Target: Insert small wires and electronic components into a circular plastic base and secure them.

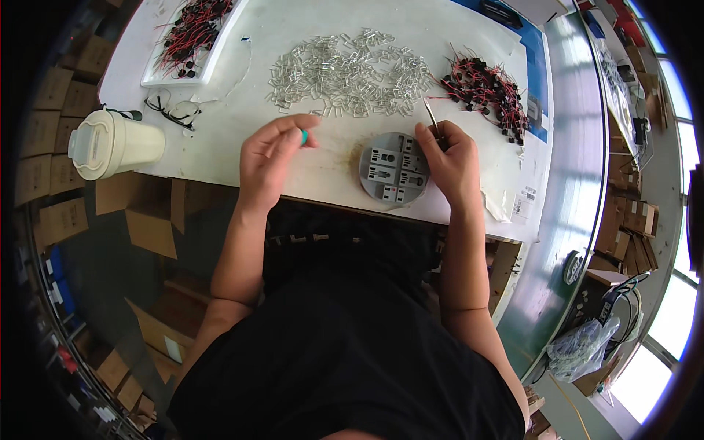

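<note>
A round grey jig [392, 170] with several small grey parts set in it lies near the table's front edge. My right hand [449, 158] rests at the jig's right side and grips metal tweezers [430, 115] that point away from me. My left hand [271, 154] hovers left of the jig, fingers curled, thumb and finger pinched near the edge of a wide pile of small clear plastic pieces [345, 73]. A teal band shows on one fingertip [303, 136]. Whether the pinch holds a piece is hidden.
A heap of black parts with red wires [488, 88] lies right of the clear pile. A white tray [209, 62] with more wired parts sits at back left, glasses [172, 110] beside it. A cream lidded mug [110, 143] stands at the left edge. Cardboard boxes lie below.
</note>
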